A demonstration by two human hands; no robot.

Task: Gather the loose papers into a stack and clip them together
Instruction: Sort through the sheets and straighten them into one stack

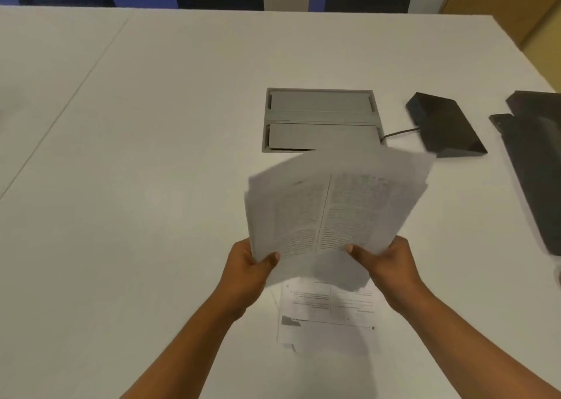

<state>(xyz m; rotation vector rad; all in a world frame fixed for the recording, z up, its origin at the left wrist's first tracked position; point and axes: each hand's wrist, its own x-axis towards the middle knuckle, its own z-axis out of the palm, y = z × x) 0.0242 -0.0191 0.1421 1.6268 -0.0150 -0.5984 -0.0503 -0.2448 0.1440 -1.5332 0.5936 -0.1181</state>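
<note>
A loose bundle of printed papers point(337, 207) is lifted off the white table point(151, 155), fanned and blurred, its far end tilted up toward the right. My left hand point(249, 274) grips the bundle's near left corner, thumb on top. My right hand point(391, 268) grips the near right corner the same way. Under the bundle one more printed sheet point(328, 313) lies flat on the table near the front edge. I see no clip.
A grey cable hatch point(321, 119) is set into the table just beyond the papers. To its right a black wedge-shaped device point(443, 125) sits with a cable. Dark flat objects point(540, 155) lie along the right edge.
</note>
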